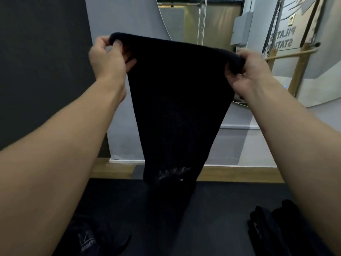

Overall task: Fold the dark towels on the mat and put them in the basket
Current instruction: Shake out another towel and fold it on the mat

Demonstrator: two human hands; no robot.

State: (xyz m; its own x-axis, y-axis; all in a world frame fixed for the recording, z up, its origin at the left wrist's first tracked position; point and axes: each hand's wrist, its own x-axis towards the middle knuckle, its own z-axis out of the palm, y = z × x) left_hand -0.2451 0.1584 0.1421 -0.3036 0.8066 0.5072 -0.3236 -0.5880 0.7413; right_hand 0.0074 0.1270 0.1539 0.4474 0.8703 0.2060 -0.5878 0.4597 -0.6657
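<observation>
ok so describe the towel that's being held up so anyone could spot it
Find the big curved mirror on the wall. In front of it a long dark towel hangs from the left hand and right hand, down toward the black mat. The other dark towels lie on that mat; only this one is lifted.

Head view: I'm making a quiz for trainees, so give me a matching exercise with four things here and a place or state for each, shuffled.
Things:
1. left hand
2. right hand
3. held dark towel
4. pile of dark towels

Places or states:
A. lies on the mat, lower right
B. pinches the held dark towel's top left corner
C. hangs between both hands
D. grips the held dark towel's top right corner

Pairs: 1-B, 2-D, 3-C, 4-A
</observation>
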